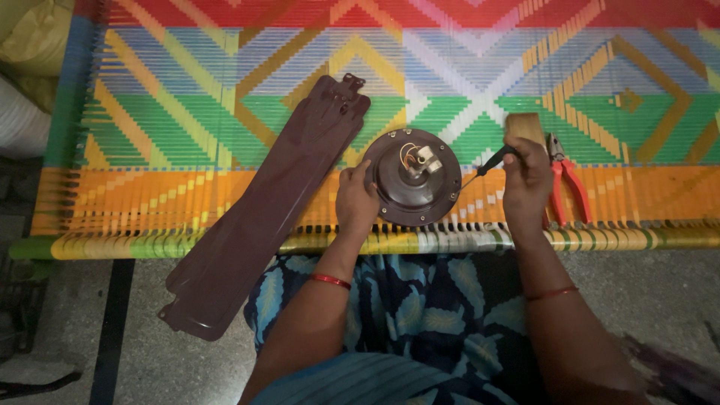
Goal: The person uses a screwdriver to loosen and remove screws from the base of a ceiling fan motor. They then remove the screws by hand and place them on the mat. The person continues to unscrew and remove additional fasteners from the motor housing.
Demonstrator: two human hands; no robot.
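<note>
Brown fan blade (259,210), red-handled pliers (566,180), wooden block (523,124), colourful woven cot (187,97)

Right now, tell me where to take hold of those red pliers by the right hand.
Grip the pliers by the two red handles, coming from the near edge of the woven cot. The handles splay toward you and lie bare; the metal jaws point away, close to the wooden block and the right hand.

One brown fan motor housing (413,177) is counted, with one detached brown fan blade (266,202). One screwdriver (491,162), one pair of red-handled pliers (564,178) and one wooden block (525,126) are recorded. Two red bangles are noted, one (330,280) on each wrist.
</note>
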